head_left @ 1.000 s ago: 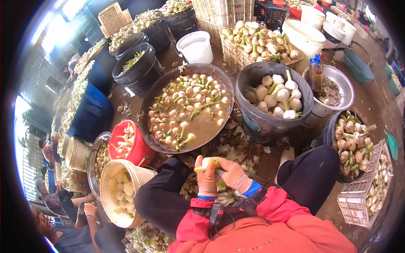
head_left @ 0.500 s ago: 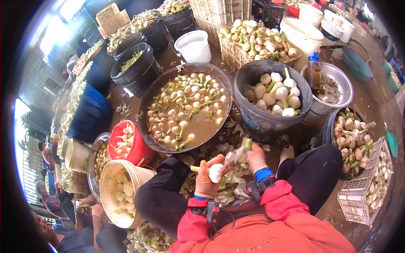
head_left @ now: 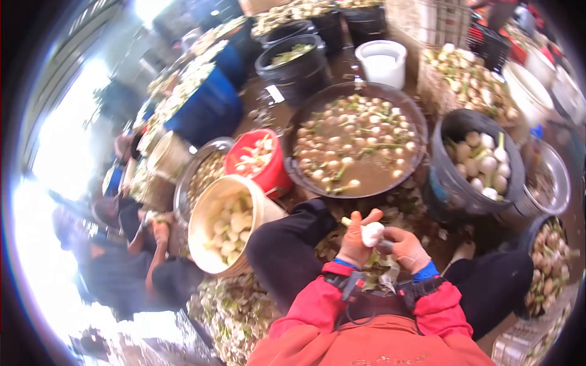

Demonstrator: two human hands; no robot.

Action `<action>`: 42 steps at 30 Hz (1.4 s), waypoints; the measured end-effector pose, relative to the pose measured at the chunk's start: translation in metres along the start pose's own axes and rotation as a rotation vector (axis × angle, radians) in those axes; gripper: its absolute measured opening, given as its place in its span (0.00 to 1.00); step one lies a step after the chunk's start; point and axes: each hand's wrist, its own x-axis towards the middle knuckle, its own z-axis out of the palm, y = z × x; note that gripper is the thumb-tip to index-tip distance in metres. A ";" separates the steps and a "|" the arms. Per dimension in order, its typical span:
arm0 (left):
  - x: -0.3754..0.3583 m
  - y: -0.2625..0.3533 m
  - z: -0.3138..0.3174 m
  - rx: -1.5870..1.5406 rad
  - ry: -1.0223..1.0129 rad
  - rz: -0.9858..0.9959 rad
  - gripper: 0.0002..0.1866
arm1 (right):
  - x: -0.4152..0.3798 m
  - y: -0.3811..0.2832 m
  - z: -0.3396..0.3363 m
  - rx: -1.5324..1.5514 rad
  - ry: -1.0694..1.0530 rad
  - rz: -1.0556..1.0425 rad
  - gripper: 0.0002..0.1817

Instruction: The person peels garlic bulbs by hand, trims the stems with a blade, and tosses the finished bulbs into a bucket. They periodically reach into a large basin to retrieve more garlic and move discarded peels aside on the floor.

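Note:
My left hand (head_left: 355,243) is closed around a white garlic bulb (head_left: 372,234), and a short pale-green stem pokes out on its left. My right hand (head_left: 408,250) is close against the bulb from the right, fingers curled. A small greyish thing shows between its fingers and the bulb, too blurred to name. Loose garlic skins (head_left: 386,272) lie below my hands, between my legs. In front stands a wide dark basin (head_left: 293,165) of murky water with many bulbs floating in it. A black bucket (head_left: 448,177) of cleaned white bulbs is to its right.
Left of my knee are a cream bucket (head_left: 196,235) of bulbs and a red bucket (head_left: 278,168). Peelings (head_left: 235,308) pile beside my left leg. At right stands a dark tub of unpeeled garlic (head_left: 549,262). Another person's hand (head_left: 160,232) works at far left.
My view has swung left, so everything sits further right. My right hand has come down from pulling skin away and is now close to the bulb. My left hand still holds the bulb.

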 end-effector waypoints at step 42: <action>0.086 -0.002 0.148 0.812 -0.311 -0.117 0.38 | 0.028 0.043 -0.019 -0.361 0.225 0.096 0.16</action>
